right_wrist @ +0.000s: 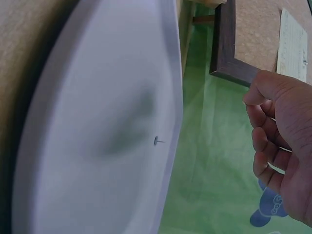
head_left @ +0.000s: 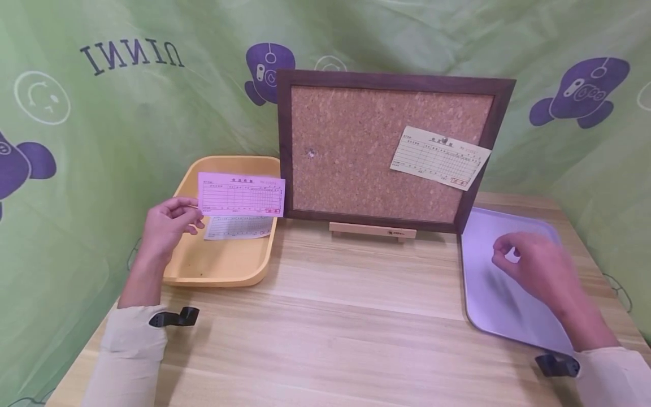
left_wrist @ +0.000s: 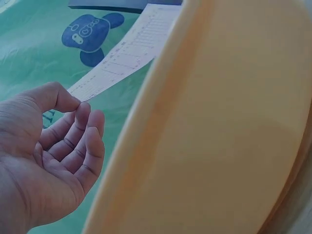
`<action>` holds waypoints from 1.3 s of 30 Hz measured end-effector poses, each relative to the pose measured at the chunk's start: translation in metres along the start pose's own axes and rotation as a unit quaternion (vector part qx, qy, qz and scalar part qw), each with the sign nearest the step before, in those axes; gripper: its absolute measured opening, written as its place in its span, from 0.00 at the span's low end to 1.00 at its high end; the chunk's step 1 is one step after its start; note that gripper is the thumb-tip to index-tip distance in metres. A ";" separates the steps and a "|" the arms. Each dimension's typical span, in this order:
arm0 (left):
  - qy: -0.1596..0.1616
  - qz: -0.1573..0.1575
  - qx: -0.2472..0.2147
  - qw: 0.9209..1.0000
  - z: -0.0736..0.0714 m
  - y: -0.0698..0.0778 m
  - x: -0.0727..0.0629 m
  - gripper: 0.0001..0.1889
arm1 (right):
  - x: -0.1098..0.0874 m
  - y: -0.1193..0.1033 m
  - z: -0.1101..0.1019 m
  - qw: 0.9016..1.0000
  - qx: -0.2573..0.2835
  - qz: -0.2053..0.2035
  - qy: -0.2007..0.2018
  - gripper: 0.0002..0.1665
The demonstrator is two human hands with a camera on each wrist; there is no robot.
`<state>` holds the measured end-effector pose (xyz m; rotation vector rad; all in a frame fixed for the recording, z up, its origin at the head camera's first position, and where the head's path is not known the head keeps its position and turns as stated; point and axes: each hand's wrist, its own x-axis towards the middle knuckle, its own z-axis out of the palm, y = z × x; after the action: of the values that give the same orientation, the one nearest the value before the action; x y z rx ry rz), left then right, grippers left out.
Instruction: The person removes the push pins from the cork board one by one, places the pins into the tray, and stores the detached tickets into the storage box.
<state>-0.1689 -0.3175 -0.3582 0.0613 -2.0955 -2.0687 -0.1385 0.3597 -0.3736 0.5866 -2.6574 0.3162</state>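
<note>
Pink slip (head_left: pixel 241 194) left of centre in the head view, printed side toward me, nearly level, above the yellow tray (head_left: pixel 218 271). Its right end overlaps the left edge of the board (head_left: pixel 346 169) from here; cannot say whether they touch. Pale slip (head_left: pixel 239 230) lies in the yellow tray, partly covered by the pink one. Pinned slip (head_left: pixel 432 158) hangs tilted, right side of the board.

Step in hand, as I judge it: carrying the pink slip. Thin paper; wants a light pinch at the very end, print uncovered, no crease. Best kept flat and clear of the tray rim; hurried, the free end would likely flap or bend.

Hands. Left hand (head_left: pixel 170 226): thumb and forefinger tips pinch the slip's left edge, near the lower corner; other fingers loosely bent. Right hand (head_left: pixel 541 268): over the lilac tray (head_left: pixel 478 299), lower right, thumb and forefinger drawn together, the rest curled. Whether anything sits between those tips, I cannot tell. One pin (right_wrist: pixel 156 141) lies in that tray, apart from the fingers; any pin is safest taken by its head.
</note>
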 end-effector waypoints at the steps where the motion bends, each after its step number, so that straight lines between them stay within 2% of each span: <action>1: 0.000 -0.002 0.004 1.000 -0.001 0.000 0.000 0.09 | -0.001 0.001 0.001 1.000 0.000 0.000 0.001 0.07; 4: -0.003 -0.012 0.026 1.000 -0.003 -0.002 0.000 0.09 | -0.005 0.004 0.004 1.000 0.001 -0.003 0.003 0.08; 8: -0.004 -0.016 0.092 0.996 -0.007 -0.007 0.000 0.07 | -0.009 0.007 0.008 1.000 0.006 -0.012 -0.001 0.08; 13: -0.013 -0.002 0.178 0.984 -0.007 -0.014 0.000 0.11 | -0.012 0.010 0.011 1.000 0.002 -0.013 -0.011 0.08; 18: -0.013 0.000 0.235 0.972 -0.002 -0.014 0.000 0.15 | -0.014 0.011 0.014 0.999 -0.002 -0.015 -0.032 0.11; 22: -0.009 -0.003 0.276 0.961 0.002 -0.016 0.001 0.16 | -0.017 0.012 0.017 0.999 -0.006 -0.013 -0.033 0.10; 29: -0.008 -0.007 0.311 0.950 0.005 -0.018 0.001 0.15 | -0.020 0.015 0.022 0.998 -0.006 0.011 -0.068 0.09; 35: -0.011 -0.016 0.350 0.937 0.005 -0.021 0.001 0.16 | -0.023 0.016 0.025 0.997 -0.005 0.013 -0.082 0.08; 39: -0.015 -0.012 0.361 0.933 0.006 -0.023 0.001 0.15 | -0.023 0.016 0.026 0.996 -0.003 0.013 -0.094 0.08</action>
<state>-0.1730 -0.3122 -0.3807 0.1585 -2.7566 -1.2010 -0.1345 0.3742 -0.4086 0.6069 -2.8466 0.2734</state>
